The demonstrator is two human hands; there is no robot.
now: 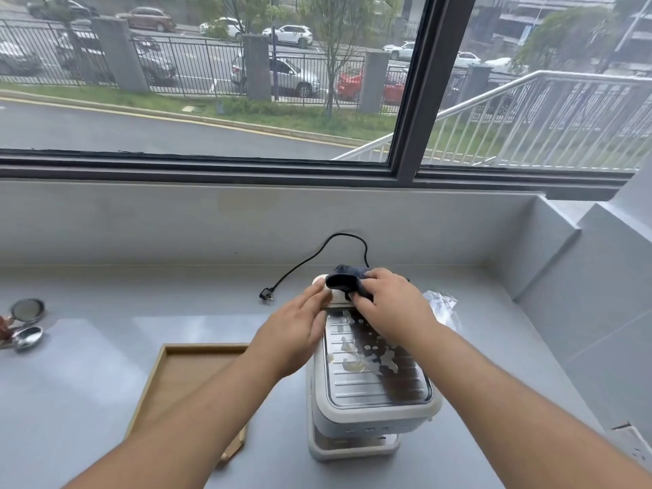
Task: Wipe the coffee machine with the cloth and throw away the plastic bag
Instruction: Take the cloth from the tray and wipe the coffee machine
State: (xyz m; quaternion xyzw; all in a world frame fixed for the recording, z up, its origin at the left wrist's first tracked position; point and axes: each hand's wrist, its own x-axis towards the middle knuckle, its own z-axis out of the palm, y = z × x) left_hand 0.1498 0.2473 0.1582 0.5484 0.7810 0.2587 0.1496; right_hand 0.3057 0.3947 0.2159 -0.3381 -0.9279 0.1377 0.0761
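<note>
Head view, as I watch from afar: at the worktop's [88,365] left edge lie round metal pieces [27,309], then a wooden tray [197,351] toward the near edge. My left hand [300,333] rests flat-fingered against the left side of the coffee machine [370,400], its grip apart. The dark cloth [344,278] sits on the machine's far top, my right hand [391,301] with its grip clamped on it. The plastic bag [442,305] lies on the worktop just right of the machine.

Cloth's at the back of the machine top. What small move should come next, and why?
Probably the right hand should drag the cloth toward the person across the ribbed metal plate: pale splotches lie there unwiped, and the left hand braces the coffee machine.
</note>
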